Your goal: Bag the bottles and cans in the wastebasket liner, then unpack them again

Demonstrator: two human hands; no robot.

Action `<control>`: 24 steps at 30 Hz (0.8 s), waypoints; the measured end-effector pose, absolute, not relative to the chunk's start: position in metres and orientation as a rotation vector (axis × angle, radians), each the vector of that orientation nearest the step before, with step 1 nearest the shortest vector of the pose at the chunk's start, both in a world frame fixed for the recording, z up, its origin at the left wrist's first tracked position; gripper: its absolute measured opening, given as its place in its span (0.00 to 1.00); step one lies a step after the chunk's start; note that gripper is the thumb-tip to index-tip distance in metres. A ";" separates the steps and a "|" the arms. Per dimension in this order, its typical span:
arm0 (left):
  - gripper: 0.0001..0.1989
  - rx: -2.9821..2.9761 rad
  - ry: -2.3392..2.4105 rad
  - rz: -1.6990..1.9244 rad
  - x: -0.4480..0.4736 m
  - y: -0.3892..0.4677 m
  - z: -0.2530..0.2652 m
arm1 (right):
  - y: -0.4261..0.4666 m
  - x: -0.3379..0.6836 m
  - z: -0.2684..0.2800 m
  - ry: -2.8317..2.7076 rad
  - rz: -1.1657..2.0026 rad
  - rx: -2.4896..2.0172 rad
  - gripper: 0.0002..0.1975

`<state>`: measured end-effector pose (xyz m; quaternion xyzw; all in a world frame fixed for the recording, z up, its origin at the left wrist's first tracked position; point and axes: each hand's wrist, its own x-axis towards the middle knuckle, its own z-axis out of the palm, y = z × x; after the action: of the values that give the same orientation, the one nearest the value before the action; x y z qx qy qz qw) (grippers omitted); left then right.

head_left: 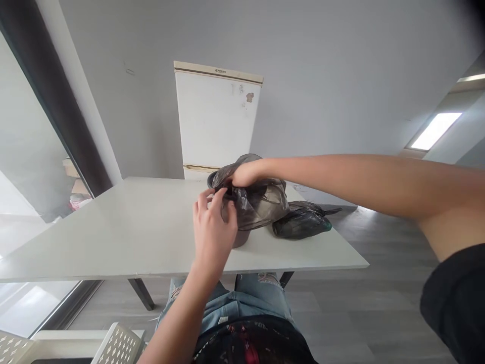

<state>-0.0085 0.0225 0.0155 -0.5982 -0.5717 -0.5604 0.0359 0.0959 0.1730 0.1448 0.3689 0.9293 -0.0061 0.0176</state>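
While the translucent, creased black bag [263, 206] balloons over the dark-rimmed bin [241, 239] on the desk [151, 227], my left grip [214, 220] and right grip [248, 173] touch it; whether they're clenched, I can't tell.

Here on the table [144, 227] stands the bin [241, 239], a plastic bag [267, 207] draped over its rim, a second bag [303, 223] lying just to the right, and there's the fridge [217, 119] behind the table!
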 end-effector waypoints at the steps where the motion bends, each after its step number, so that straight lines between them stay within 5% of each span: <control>1: 0.19 -1.836 -1.793 -1.733 -0.013 0.027 0.017 | 0.171 0.105 0.152 2.865 -0.061 1.097 0.16; 12: 0.27 -1.762 -1.924 -1.784 -0.073 0.075 0.022 | 0.165 0.181 0.133 3.169 0.084 1.614 0.17; 20: 0.31 -2.091 -2.174 -2.105 -0.106 0.136 -0.008 | 0.258 0.162 0.104 2.999 -0.910 1.723 0.09; 24: 0.23 -2.443 -2.158 -2.231 -0.104 0.132 -0.025 | 0.251 0.186 0.077 2.561 -1.793 1.700 0.24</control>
<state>-0.1037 0.1315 -0.0252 -0.5686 -0.5022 -0.5193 -0.3935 0.1859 0.2514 0.0770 0.4674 0.7041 -0.4931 -0.2068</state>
